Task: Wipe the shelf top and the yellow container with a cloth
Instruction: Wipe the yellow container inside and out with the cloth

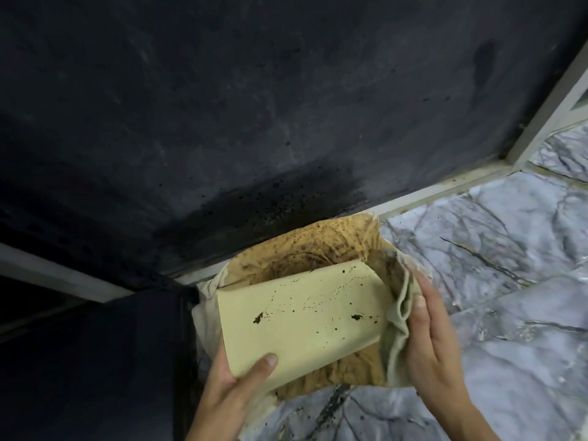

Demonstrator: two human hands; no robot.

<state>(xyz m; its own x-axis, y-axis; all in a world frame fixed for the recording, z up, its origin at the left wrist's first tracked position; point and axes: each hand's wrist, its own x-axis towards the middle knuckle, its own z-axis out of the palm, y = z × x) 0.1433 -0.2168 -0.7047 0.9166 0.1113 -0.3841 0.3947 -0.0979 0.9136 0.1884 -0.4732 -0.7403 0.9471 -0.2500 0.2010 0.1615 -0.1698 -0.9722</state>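
Where the dark, matte shelf top (pixel 222 100) meets its pale frame, the surface looks scuffed and dusty, with a darker damp-looking patch and black specks near the front edge. Below it, over grey marble-veined floor tiles (pixel 496 249), the person holds a pale yellow, smooth-sided rectangular container (pixel 302 316), tilted with one broad flat face towards the camera. That face carries scattered dark spots and two larger dark smudges. Behind and beneath the container lies a brown, grainy, stained sheet or lining with a pale edge (pixel 305 249), crumpled at its rim; what exactly it is cannot be made out.

The left hand (pixel 232 377) grips the container's lower left corner, thumb pressed flat on the front face, fingers hidden behind. The right hand (pixel 429 332) is curled around a soft, folded, pale greenish-grey cloth (pixel 397 313), pressing it against the container's right end; the cloth's upper folds look soiled brown. This hand is slightly blurred. A black object (pixel 133 351) fills the lower left, its shape lost in shadow. Both forearms are cut off by the bottom edge.
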